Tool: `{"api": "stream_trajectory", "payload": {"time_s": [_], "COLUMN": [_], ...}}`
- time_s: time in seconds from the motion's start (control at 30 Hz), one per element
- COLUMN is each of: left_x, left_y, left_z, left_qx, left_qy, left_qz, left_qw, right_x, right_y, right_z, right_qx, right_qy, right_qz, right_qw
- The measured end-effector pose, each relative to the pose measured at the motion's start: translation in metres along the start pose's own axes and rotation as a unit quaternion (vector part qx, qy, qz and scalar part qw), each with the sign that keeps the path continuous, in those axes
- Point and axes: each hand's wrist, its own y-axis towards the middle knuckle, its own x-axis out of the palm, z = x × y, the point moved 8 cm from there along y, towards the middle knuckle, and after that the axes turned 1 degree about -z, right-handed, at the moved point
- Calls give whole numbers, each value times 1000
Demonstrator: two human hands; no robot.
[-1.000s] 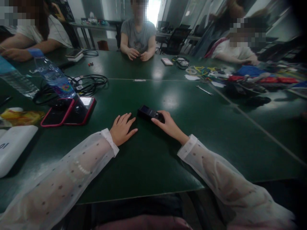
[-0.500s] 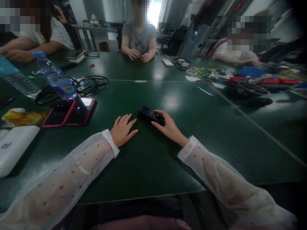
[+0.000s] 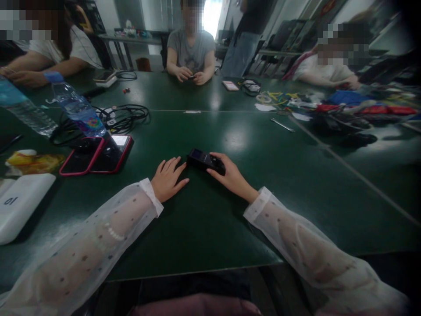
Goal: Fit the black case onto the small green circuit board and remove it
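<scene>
A black handheld device with a small screen [image 3: 201, 159] lies on the green table [image 3: 204, 228] in front of me. My right hand [image 3: 226, 172] grips its right end, thumb along the near side and fingers over the far side. Part of the device is hidden under that hand. Just left of it, my left hand [image 3: 169, 177] rests flat on the tabletop with its fingers spread, holding nothing. The left fingertips are close to the device's screen end; I cannot tell whether they touch it.
To the left are two red-cased phones [image 3: 110, 156], a water bottle [image 3: 77, 105], coiled black cables [image 3: 131, 113] and a white power bank [image 3: 24, 206]. A wrench [image 3: 283, 125] lies to the right, near a heap of cables and cloth [image 3: 348, 103]. Several people are around the table.
The device has shifted slightly left, toward my left hand, with my right hand still on it. My left hand has stayed put. A standing person in the background has moved left.
</scene>
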Motion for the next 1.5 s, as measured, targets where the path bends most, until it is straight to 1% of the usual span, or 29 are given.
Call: {"api": "stream_trajectory", "payload": {"time_s": [0.3, 0.43, 0.57, 0.67, 0.97, 1.1, 1.33, 1.4, 1.5], "left_x": [-1, 1, 0, 1, 2, 1, 1, 1, 0], "left_y": [0, 0, 0, 0, -1, -1, -1, -1, -1], "left_z": [-1, -1, 0, 0, 0, -1, 1, 1, 1], "left_qx": [-1, 2, 5, 5, 5, 4, 7, 11, 14], "left_qy": [-12, -4, 11, 15, 5, -9, 1, 3, -1], "left_qz": [-4, -5, 7, 2, -15, -8, -13, -13, -9], "left_qw": [1000, 1000, 1000, 1000, 1000, 1000, 1000, 1000, 1000], "right_x": [-1, 0, 1, 1, 3, 2, -4, -10, -23], "right_y": [0, 1, 2, 3, 1, 0, -1, -2, -5], "right_z": [-4, -3, -2, -2, 3, 4, -1, -5, -8], "right_qx": [12, 16, 5, 6, 19, 24, 26, 21, 26], "right_qy": [6, 9, 9, 10, -2, -12, -13, -11, -20], "right_qz": [-8, -11, -3, -3, -11, -7, 17, 45, 113], "right_qw": [1000, 1000, 1000, 1000, 1000, 1000, 999, 999, 993]}}
